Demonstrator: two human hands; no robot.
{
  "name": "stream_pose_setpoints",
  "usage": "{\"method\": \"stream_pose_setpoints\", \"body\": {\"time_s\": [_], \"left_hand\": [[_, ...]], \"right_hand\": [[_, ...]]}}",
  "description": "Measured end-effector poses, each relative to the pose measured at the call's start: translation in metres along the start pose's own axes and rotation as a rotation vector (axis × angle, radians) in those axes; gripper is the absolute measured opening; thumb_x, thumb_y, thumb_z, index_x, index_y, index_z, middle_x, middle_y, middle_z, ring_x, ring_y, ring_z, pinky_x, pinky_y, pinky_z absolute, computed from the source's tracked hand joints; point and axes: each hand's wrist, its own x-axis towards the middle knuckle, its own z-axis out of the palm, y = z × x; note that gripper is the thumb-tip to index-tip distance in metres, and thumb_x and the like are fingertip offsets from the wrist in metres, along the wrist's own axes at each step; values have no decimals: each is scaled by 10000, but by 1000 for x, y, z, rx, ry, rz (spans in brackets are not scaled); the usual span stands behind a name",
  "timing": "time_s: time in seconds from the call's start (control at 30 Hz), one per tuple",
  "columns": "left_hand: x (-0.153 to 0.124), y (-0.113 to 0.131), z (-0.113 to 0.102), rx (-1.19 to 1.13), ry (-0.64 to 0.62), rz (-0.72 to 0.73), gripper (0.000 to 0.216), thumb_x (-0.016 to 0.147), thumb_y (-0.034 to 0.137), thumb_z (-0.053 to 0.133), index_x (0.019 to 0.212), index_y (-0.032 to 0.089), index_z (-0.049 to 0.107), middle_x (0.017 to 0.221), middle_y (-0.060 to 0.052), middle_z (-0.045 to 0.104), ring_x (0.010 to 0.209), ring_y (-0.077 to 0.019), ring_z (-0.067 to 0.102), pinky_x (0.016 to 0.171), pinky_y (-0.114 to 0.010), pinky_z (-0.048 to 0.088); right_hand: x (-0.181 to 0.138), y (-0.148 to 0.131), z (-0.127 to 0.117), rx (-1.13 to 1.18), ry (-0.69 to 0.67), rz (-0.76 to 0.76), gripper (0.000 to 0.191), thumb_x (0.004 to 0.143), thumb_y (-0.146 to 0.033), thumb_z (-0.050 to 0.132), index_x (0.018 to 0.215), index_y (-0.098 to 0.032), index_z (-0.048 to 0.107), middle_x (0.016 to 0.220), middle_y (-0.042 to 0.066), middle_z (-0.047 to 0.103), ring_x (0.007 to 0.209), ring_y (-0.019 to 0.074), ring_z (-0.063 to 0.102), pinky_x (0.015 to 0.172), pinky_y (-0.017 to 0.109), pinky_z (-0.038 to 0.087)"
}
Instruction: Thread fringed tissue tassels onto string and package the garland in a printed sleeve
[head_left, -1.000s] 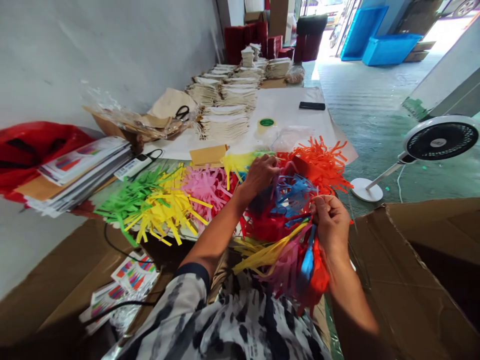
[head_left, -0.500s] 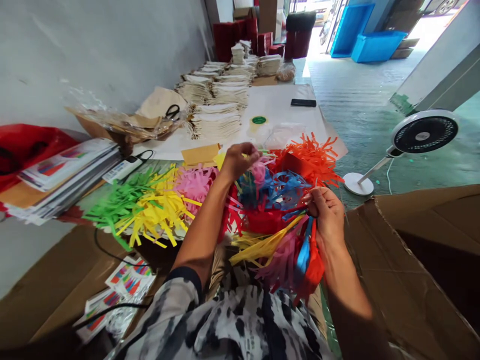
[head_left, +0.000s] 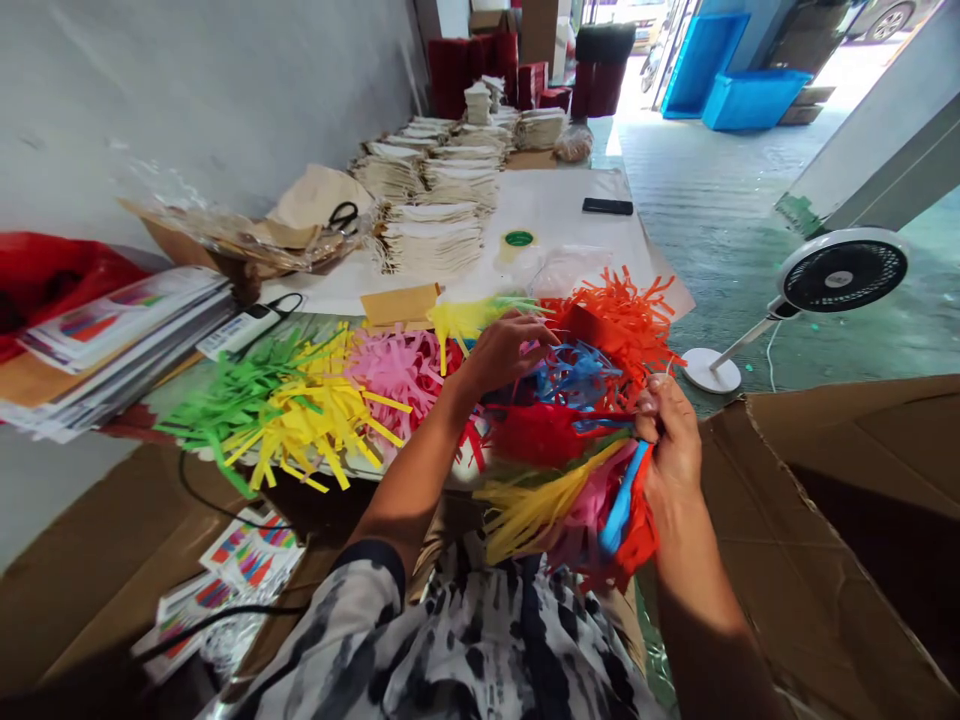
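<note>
fingers [head_left: 673, 403] of the right hand [head_left: 670, 430] are pressed together with the thumb, pinching the gathered tops of a tassel bunch [head_left: 570, 500]. as the head camera shows it, with hours read around the middle of its view, that hand sits between 3 and 4 o'clock, and the bunch hangs between 4 and 5, its strips yellow, pink, blue and orange-red. the left hand [head_left: 506, 352] is near the middle, palm down, fingers loosely bent and close together; i cannot tell whether they grip anything. just past it toward 11 o'clock lies a pale yellow tassel [head_left: 461, 322]. blue tassels [head_left: 585, 372] lie at 3 o'clock, orange tassels [head_left: 630, 315] between 2 and 3. toward 9 o'clock come pink tassels [head_left: 397, 365], then yellow tassels [head_left: 307, 400], then green tassels [head_left: 236, 395]. a tape roll [head_left: 519, 238] rests near 1 o'clock, black-handled scissors [head_left: 343, 215] at 10, and a white-rimmed fan [head_left: 838, 275] stands toward 3, well apart from the hands.
</note>
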Motion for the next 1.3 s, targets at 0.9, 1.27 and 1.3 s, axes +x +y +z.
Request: {"method": "stream_pose_setpoints", "body": {"time_s": [0.9,1.27,1.3], "left_hand": [[2,-14,-1,118,-100,21,255,826,148,748,1021,287,837,1177,-77,764,1137,-275,644,1059,-448,491],[13,-7,-11,-462,90,-401,267,927,386,753,1056,153,777,740,-31,743,654,-154,667,660,-275,512],[13,-5,-10,-380,88,-422,328,912,344,775,1180,156,758,779,-34,755,677,-160,673,683,-285,524]], "right_hand": [[-4,0,1,105,13,51,464,669,-487,939,830,-239,583,653,-90,320,503,52,129,389,183,92],[-5,2,5,123,72,76,486,613,-490,982,813,-224,628,629,-95,378,480,32,189,378,150,147],[-5,3,6,123,71,76,472,636,-494,974,815,-222,632,628,-93,386,476,31,204,378,146,156]]}}
